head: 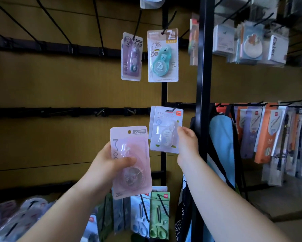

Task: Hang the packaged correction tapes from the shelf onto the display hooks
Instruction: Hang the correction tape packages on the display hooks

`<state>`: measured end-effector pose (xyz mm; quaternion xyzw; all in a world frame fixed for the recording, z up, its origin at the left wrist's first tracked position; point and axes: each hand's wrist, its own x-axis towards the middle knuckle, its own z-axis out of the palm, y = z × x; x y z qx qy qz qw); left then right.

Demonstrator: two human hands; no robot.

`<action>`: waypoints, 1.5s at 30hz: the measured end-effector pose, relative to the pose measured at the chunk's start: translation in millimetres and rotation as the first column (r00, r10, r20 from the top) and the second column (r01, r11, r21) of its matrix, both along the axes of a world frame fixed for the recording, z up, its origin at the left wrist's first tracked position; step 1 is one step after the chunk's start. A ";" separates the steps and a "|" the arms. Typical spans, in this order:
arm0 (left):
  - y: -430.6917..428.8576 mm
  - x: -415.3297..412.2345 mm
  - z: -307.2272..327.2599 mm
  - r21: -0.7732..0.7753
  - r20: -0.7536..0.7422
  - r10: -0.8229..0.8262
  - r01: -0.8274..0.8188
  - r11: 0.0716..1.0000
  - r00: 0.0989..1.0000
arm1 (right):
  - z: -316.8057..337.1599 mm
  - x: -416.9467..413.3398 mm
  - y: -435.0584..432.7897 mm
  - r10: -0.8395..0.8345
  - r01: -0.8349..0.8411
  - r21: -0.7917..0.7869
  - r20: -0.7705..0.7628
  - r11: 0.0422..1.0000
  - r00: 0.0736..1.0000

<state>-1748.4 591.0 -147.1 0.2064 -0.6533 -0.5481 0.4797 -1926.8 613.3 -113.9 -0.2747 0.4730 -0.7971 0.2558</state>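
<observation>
At lower left, loose packaged items [15,217] lie in a blurred heap on a shelf. Above them, a wood-toned back panel [59,84] carries black rails with bare display hooks [99,111].

The left hand [108,169] grips a pink correction tape pack [131,161] upright, thumb pressed across the front of the blister, fingers hidden behind the card. The pack's punched hole sits at its top edge, clear of any hook.

Above it, a purple pack [131,56] and a teal pack [162,55] each hang from a hook on the upper rail, side by side.

The right hand [187,142] pinches the right edge of a white correction tape pack [166,130], thumb in front. The top of this pack meets a hook on the middle rail; another similar pack shows just behind it.

Below, scissors packs [159,213] hang from a lower hook. A black upright post [203,84] stands to the right, with further hanging stationery [262,133] beyond.
</observation>
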 end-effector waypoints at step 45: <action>-8.1 -7.3 -9.2 -0.222 0.077 0.228 -0.206 0.953 0.971 | 38.3 45.2 -28.1 0.063 -0.089 -0.035 -0.458 0.995 0.887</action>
